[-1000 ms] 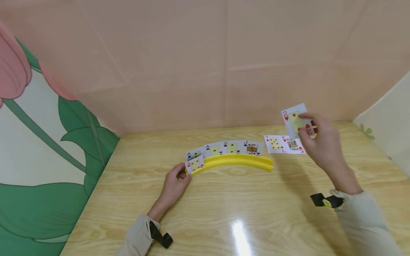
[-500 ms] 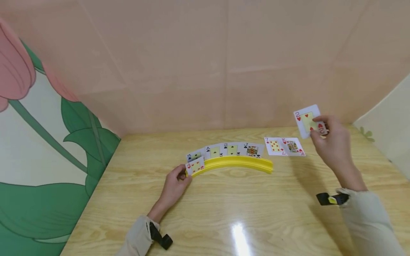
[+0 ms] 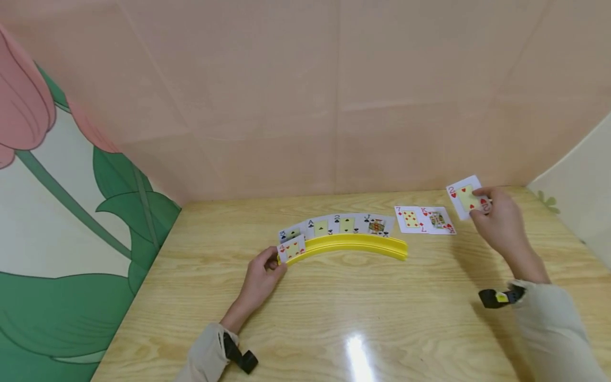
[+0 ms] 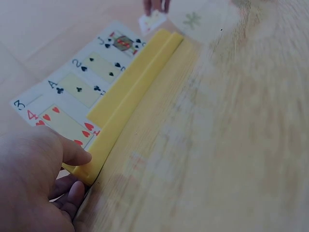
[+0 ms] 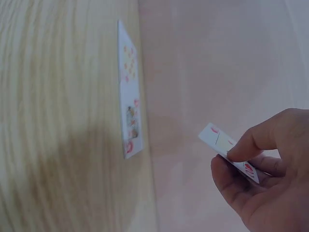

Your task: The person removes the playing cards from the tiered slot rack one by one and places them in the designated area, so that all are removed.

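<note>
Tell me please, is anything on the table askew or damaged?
No damage shows. Slightly odd: in the yellow holder, the four of hearts stands alone in front, hiding part of the three.

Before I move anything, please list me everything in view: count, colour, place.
Curved rack: 1, yellow, centre
Rectangular cards (three, ace of clubs, two of spades, jack of spades): 4, white, rack's back row
Rectangular four of hearts: 1, white, rack's front left
Rectangular seven of diamonds, king of hearts: 2, white, right of rack
Rectangular two of hearts: 1, white, held, right
Wood-grain table: 1, light brown, below
Creased backdrop: 1, pinkish, behind
Flower mural: 1, pink and green, left
Smooth panel: 1, whitish, right
Wrist devices: 2, black, wrists
Long sleeves: 2, beige, arms
Left fingers: 1 set, rack's left end
Right fingers: 1 set, pinching two of hearts
</note>
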The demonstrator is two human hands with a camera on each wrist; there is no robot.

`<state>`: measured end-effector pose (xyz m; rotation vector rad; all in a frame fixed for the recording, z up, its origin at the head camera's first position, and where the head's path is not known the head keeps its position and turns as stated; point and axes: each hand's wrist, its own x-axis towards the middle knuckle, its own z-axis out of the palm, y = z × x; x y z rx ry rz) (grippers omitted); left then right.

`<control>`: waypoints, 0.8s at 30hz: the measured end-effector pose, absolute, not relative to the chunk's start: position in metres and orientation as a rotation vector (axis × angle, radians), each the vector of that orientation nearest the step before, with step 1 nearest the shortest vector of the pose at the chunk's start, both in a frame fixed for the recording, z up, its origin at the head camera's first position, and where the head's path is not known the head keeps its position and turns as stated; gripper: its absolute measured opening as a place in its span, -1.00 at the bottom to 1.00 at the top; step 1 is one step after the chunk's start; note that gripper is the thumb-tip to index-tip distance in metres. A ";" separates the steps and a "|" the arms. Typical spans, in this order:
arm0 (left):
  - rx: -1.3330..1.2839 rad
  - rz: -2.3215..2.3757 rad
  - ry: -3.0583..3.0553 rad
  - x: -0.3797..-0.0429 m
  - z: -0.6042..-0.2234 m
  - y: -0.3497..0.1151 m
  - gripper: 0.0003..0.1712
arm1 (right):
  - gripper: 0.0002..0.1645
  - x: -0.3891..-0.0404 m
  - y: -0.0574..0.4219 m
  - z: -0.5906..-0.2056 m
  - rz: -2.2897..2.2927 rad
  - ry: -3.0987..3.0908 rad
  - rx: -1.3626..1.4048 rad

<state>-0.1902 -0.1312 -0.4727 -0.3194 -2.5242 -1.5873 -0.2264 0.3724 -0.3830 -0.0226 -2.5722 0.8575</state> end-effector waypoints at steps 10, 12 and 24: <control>-0.346 -1.568 -2.503 -0.191 -0.473 -0.131 -0.70 | -0.44 -0.231 0.392 -0.401 0.853 -2.701 0.018; -0.337 -1.578 -2.503 -0.190 -0.472 -0.131 -0.71 | -0.46 -0.231 0.396 -0.404 0.831 -2.709 0.038; -0.312 -1.585 -2.524 -0.191 -0.472 -0.131 -0.70 | -0.49 -0.236 0.419 -0.426 0.643 -2.850 0.126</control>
